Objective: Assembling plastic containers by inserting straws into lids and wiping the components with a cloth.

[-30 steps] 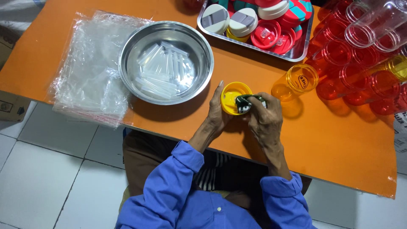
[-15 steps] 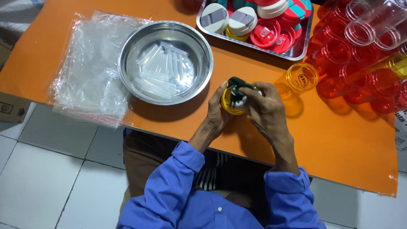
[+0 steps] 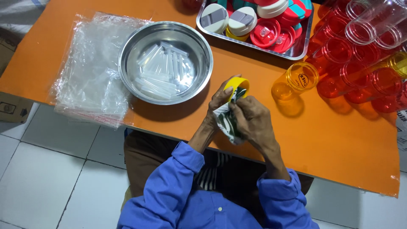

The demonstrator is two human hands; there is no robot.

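My left hand holds a yellow bottle lid by its rim, above the orange table. My right hand grips a rolled green and white paper sheet whose top end sits inside the lid. Both hands are close together near the table's front edge. An orange clear bottle without a lid lies on its side just to the right of the hands.
A steel bowl holding several clear plastic straws stands to the left. A stack of clear plastic bags lies beside it. A metal tray of coloured lids is at the back. Red and clear bottles crowd the right.
The hands have tipped the yellow lid upright and drawn slightly toward me. The green and white paper, earlier bunched in the lid, now hangs out below it in my right hand.
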